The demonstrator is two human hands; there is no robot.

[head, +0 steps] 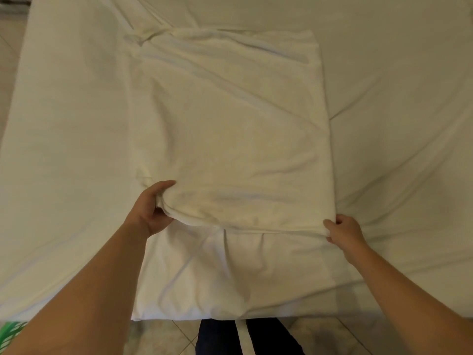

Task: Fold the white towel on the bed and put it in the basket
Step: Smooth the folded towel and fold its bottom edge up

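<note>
Matt cloth towel (225, 129) (creased), smooth bedsheet (396, 73)

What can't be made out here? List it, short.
- Basket: head view, only a green and white corner shows, cut off by the frame's lower left edge and the forearm.
- Left hand grip: fingertips buried under the white towel.
- Right hand grip: fingers curled under the towel's corner.

Head view, looking down. A white towel (230, 129) lies spread lengthwise on a bed (399, 98) covered with a creased white sheet. The left hand (151, 208) pinches a bunched fold at the towel's near-left corner; the right hand (343, 230) grips the near-right corner. A lower towel layer extends toward the bed's near edge. Tiled floor (163, 339) and a green object (11, 331), partly cut off, appear below.
</note>
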